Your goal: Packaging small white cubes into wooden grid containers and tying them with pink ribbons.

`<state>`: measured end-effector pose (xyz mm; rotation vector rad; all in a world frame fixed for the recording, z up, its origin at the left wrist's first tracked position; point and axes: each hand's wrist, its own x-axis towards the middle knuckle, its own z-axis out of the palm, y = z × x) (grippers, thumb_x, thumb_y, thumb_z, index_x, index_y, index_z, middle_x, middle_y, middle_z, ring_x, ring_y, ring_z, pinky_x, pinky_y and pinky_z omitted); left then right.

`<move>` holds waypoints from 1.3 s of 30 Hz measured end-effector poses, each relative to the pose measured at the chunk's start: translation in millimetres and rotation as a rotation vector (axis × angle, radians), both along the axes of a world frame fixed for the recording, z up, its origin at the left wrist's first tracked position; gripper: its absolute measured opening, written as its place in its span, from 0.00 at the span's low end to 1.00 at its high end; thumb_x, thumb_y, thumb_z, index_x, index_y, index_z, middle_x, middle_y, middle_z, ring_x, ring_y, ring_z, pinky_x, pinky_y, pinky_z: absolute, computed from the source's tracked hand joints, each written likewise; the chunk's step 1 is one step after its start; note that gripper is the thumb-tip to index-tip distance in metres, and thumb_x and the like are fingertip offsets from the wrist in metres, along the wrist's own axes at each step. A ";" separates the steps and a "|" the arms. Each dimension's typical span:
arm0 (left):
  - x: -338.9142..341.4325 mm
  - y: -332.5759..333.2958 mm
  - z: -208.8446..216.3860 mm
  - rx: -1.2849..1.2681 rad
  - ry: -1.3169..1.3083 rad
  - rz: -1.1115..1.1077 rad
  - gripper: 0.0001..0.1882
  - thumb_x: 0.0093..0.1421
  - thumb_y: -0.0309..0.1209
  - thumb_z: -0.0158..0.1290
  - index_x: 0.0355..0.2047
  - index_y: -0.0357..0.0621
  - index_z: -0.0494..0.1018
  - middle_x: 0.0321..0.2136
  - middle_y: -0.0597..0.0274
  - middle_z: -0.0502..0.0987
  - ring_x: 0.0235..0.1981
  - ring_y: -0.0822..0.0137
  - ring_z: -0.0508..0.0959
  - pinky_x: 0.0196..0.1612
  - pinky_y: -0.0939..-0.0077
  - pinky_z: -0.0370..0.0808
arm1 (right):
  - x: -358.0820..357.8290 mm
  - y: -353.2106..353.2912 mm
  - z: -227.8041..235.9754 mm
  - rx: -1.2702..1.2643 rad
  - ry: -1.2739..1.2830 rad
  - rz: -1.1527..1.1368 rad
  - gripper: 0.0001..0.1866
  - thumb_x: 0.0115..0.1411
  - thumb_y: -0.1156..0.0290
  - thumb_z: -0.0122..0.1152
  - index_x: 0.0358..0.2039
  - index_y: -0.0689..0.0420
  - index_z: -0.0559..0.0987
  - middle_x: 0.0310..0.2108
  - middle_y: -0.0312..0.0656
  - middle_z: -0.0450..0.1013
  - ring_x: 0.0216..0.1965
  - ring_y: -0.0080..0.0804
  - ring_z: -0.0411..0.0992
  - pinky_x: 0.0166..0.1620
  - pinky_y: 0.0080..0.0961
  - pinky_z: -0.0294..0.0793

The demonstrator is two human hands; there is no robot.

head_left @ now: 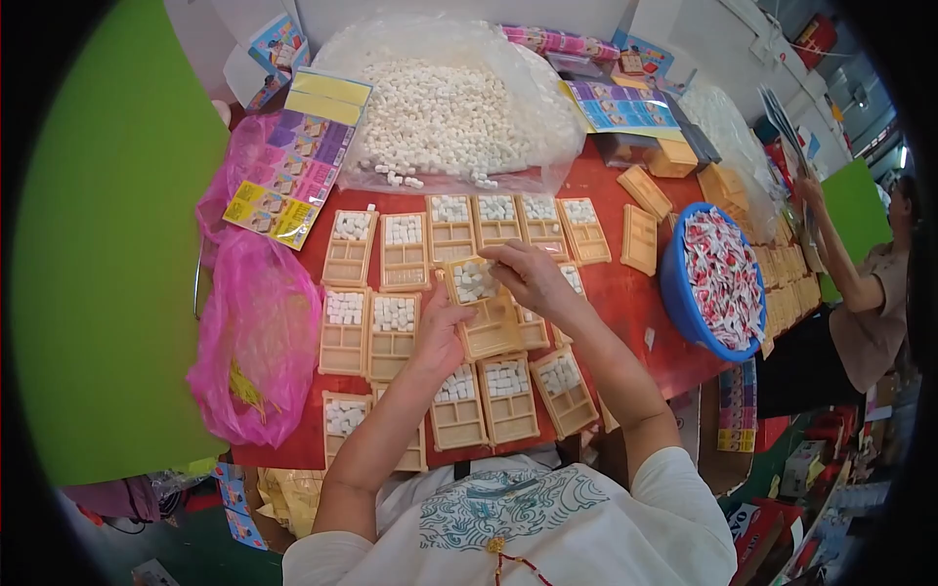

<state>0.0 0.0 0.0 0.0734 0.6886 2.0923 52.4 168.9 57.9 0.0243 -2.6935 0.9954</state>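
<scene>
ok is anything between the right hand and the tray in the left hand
Nothing visible. The right hand is at the upper right of the tray, its fingertips by the white pieces; whether they touch is unclear. The left hand grips the tray's left side. Other trays lie on the table, not between.

Before us on the table (611, 314), compartment trays (455, 422) lie in three rough rows, marshmallow-like pieces (345, 308) in their far compartments. Our left hand (440, 334) has another tray (491, 337) above the middle row; our right hand (532, 278) is at its far compartment. Behind the rows, a plastic bag (535, 103) holds a heap of pieces, with printed sheets (303, 161) to its left and right. Left of the trays lies a second plastic bag (256, 332). On our right, packets (723, 278) fill a basin (683, 301), with a co-worker (865, 313) beyond.
</scene>
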 end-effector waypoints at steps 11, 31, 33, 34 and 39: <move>24.6 -9.4 10.3 -0.036 -0.021 0.044 0.32 0.48 0.12 0.41 0.57 0.37 0.59 0.52 0.52 0.70 0.53 0.58 0.72 0.57 0.62 0.71 | -60.5 32.4 14.7 -0.517 0.020 -0.162 0.16 0.58 0.66 0.58 0.41 0.64 0.79 0.22 0.35 0.72 0.24 0.18 0.67 0.29 0.19 0.68; 49.5 -15.0 20.1 -0.011 0.004 0.020 0.33 0.50 0.12 0.42 0.58 0.41 0.59 0.52 0.56 0.70 0.52 0.62 0.73 0.56 0.67 0.72 | 52.2 -36.7 -5.1 0.270 0.283 -0.107 0.13 0.52 0.74 0.61 0.41 0.57 0.76 0.41 0.46 0.68 0.43 0.45 0.68 0.45 0.37 0.67; 58.4 -13.0 17.3 -0.028 0.005 0.013 0.33 0.49 0.12 0.41 0.58 0.42 0.60 0.50 0.57 0.70 0.52 0.63 0.72 0.54 0.67 0.73 | 63.5 -35.2 -10.9 0.251 0.299 -0.157 0.13 0.52 0.74 0.61 0.41 0.56 0.76 0.42 0.46 0.68 0.44 0.45 0.68 0.45 0.37 0.67; 61.6 -12.7 15.1 -0.029 0.003 0.009 0.33 0.49 0.12 0.41 0.58 0.42 0.60 0.50 0.57 0.70 0.52 0.63 0.72 0.54 0.67 0.73 | 69.4 -35.7 -12.0 0.218 0.277 -0.184 0.13 0.53 0.74 0.60 0.41 0.56 0.76 0.43 0.47 0.68 0.45 0.45 0.68 0.46 0.37 0.67; 77.4 -11.3 11.1 0.013 0.023 -0.007 0.33 0.49 0.12 0.43 0.58 0.41 0.59 0.52 0.55 0.70 0.53 0.62 0.72 0.57 0.67 0.71 | 93.6 -39.0 -24.0 0.121 0.281 -0.258 0.16 0.58 0.73 0.57 0.48 0.56 0.75 0.44 0.44 0.68 0.47 0.38 0.68 0.48 0.31 0.68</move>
